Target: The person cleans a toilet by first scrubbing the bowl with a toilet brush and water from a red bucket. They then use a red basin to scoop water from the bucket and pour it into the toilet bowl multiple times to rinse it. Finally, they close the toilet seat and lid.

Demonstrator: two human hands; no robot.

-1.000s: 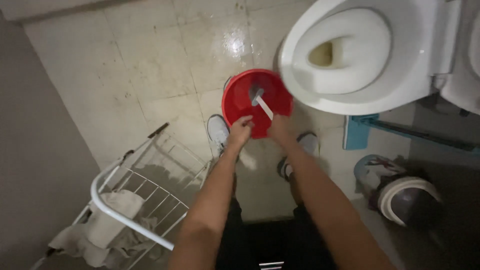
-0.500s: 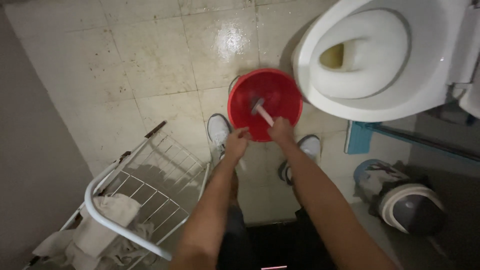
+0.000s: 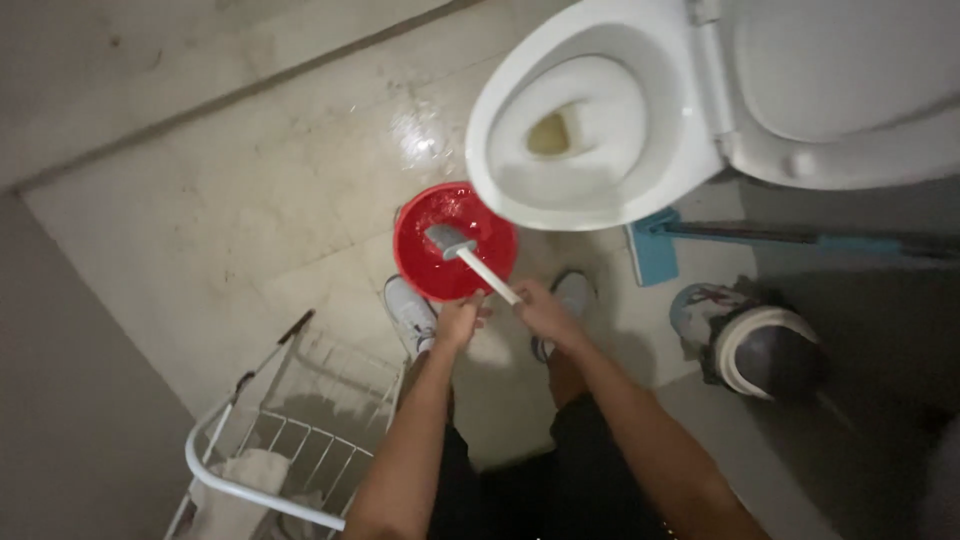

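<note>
Right hand (image 3: 545, 310) clamps the brush (image 3: 470, 260) handle, its head in the red bucket (image 3: 455, 242); left hand (image 3: 460, 320) grips the bucket's six-o'clock rim, toilet (image 3: 590, 130) at two o'clock.

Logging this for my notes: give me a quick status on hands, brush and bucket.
Right hand grips the white brush, head in the red bucket. Left hand at the bucket rim. Toilet close beside.

White toilet (image 3: 640, 60), white wire rack (image 3: 300, 440), blue mop head (image 3: 652, 250), tiled floor (image 3: 250, 190)
</note>
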